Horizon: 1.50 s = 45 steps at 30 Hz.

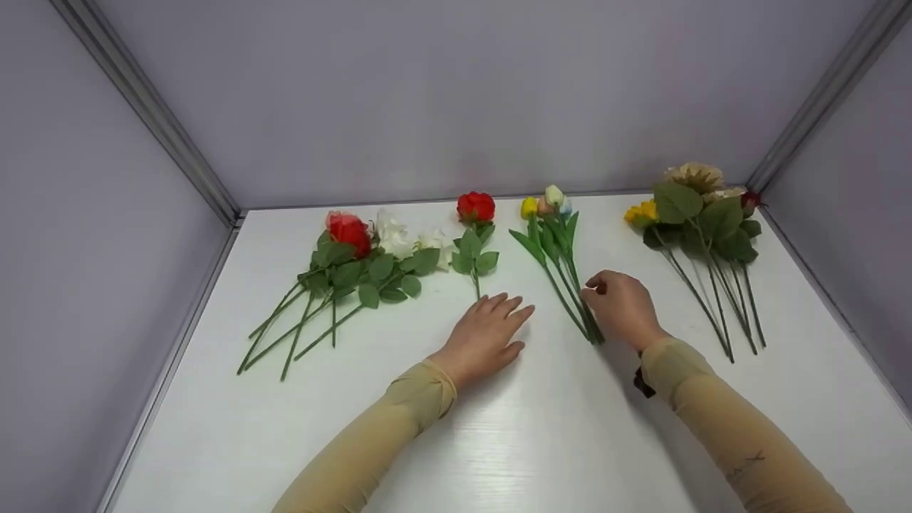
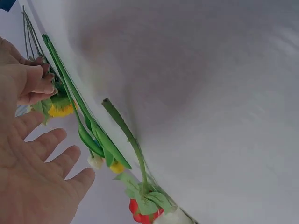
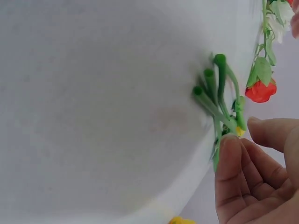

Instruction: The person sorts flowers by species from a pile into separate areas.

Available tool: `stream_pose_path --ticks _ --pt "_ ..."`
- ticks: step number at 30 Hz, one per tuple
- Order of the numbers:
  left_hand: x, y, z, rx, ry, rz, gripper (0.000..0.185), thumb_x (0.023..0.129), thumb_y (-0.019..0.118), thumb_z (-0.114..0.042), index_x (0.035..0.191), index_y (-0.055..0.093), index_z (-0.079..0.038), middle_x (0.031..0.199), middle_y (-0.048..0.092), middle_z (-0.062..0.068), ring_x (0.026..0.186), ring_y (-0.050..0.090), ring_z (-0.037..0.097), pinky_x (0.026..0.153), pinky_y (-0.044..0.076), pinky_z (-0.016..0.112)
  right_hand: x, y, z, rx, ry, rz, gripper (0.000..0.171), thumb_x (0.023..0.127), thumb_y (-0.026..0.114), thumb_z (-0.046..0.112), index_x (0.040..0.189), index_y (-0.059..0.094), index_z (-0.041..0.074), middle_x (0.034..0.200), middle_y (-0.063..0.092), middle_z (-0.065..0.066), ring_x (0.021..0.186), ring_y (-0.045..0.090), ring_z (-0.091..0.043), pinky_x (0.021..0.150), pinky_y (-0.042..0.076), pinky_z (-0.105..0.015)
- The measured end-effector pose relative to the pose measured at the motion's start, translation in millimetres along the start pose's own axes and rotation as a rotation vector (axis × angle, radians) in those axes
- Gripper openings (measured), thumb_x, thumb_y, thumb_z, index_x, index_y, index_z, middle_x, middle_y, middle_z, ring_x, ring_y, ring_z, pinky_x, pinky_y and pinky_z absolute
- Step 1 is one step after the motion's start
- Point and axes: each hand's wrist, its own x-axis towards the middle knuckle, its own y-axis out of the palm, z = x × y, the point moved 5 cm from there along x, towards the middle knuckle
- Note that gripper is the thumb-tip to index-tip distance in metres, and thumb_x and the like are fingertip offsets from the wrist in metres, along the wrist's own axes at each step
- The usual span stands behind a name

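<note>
The right hand (image 1: 621,308) rests its curled fingers (image 3: 233,163) on the tulip stems (image 1: 577,299), grasping nothing; the left hand (image 1: 488,335) lies released on the bench (image 1: 541,442).

Left hand (image 1: 486,333) flat, palm down, fingers spread. Right hand (image 1: 621,308) lowered, fingers loosely curled. Both forearms sleeved.

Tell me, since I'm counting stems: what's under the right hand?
The right hand covers part of the tulip stems on the white table. Anything else beneath it is hidden.
</note>
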Motion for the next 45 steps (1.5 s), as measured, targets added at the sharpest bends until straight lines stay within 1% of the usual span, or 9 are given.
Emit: stream_pose_path --ticks 5,10,17,19,22,26,32,39,45 --pt "-18.0 -11.1 45.0 -0.036 -0.078 -0.155 0.047 0.102 0.065 -0.026 0.147 0.056 -0.012 0.142 0.059 0.01 0.135 0.051 0.03 0.115 0.037 0.044 -1.5 3.9 19.5 -0.01 -0.109 -0.028 0.023 0.102 0.063 0.02 0.113 0.073 0.002 0.101 0.069 -0.013 0.088 0.062 -0.029 0.078 0.051 -0.045" --pt "-49.6 -27.1 113.4 -0.098 -0.259 -0.284 0.035 0.101 0.064 -0.016 0.135 0.066 -0.008 0.13 0.065 0.013 0.122 0.058 0.034 0.103 0.048 0.049 -9.6 22.5 55.3 -0.058 -0.269 -0.032 0.023 0.101 0.066 0.017 0.117 0.074 0.003 0.109 0.071 -0.012 0.102 0.063 -0.031 0.088 0.052 -0.048" --pt "-119.1 -52.6 216.3 -0.051 -0.565 -0.425 0.03 0.099 0.06 -0.007 0.127 0.068 0.001 0.123 0.064 0.024 0.114 0.058 0.046 0.092 0.05 0.058 -28.6 74.4 118.0 -0.104 -0.51 0.065 0.025 0.1 0.068 0.017 0.122 0.072 0.006 0.119 0.07 -0.008 0.117 0.06 -0.029 0.101 0.049 -0.044" --pt "-141.2 -56.2 239.2 -0.024 -0.652 -0.438 0.031 0.099 0.059 -0.005 0.127 0.066 0.005 0.123 0.063 0.028 0.114 0.057 0.049 0.091 0.049 0.061 -37.0 92.0 136.4 -0.13 -0.584 0.108 0.028 0.1 0.069 0.018 0.124 0.071 0.007 0.123 0.069 -0.008 0.119 0.059 -0.029 0.103 0.047 -0.044" --pt "-169.7 -58.0 262.5 0.007 -0.765 -0.42 0.03 0.101 0.058 -0.004 0.126 0.065 0.009 0.122 0.063 0.031 0.113 0.056 0.053 0.09 0.049 0.064 -51.0 117.6 160.8 -0.186 -0.674 0.19 0.034 0.1 0.069 0.022 0.131 0.067 0.008 0.132 0.065 -0.009 0.127 0.056 -0.03 0.11 0.043 -0.044" --pt "-192.1 -54.2 274.8 0.021 -0.829 -0.365 0.024 0.102 0.056 -0.006 0.116 0.07 0.009 0.111 0.066 0.031 0.105 0.059 0.054 0.084 0.05 0.065 -67.9 144.6 184.3 -0.251 -0.756 0.281 0.039 0.101 0.067 0.026 0.137 0.063 0.01 0.139 0.061 -0.01 0.135 0.05 -0.03 0.116 0.036 -0.042" --pt "-194.5 -48.6 276.3 0.006 -0.853 -0.358 0.023 0.101 0.057 -0.008 0.095 0.074 0.006 0.09 0.069 0.029 0.086 0.063 0.051 0.067 0.053 0.063 -79.5 160.2 197.7 -0.274 -0.804 0.306 0.037 0.101 0.066 0.027 0.135 0.065 0.011 0.138 0.061 -0.008 0.134 0.05 -0.028 0.116 0.036 -0.038" --pt "-189.1 -55.8 274.6 -0.03 -0.859 -0.37 0.019 0.102 0.061 -0.008 0.113 0.074 0.002 0.101 0.068 0.027 0.092 0.064 0.048 0.071 0.054 0.062 -79.1 156.3 188.4 -0.249 -0.797 0.3 0.035 0.101 0.066 0.025 0.133 0.066 0.011 0.136 0.063 -0.008 0.133 0.052 -0.028 0.116 0.036 -0.038" --pt "-195.4 -68.8 282.0 -0.007 -0.856 -0.396 0.018 0.102 0.061 -0.008 0.112 0.072 0.001 0.102 0.067 0.027 0.095 0.062 0.049 0.071 0.053 0.062 -74.8 145.2 174.8 -0.209 -0.783 0.283 0.034 0.101 0.067 0.022 0.132 0.067 0.009 0.135 0.063 -0.011 0.132 0.052 -0.03 0.115 0.037 -0.04"
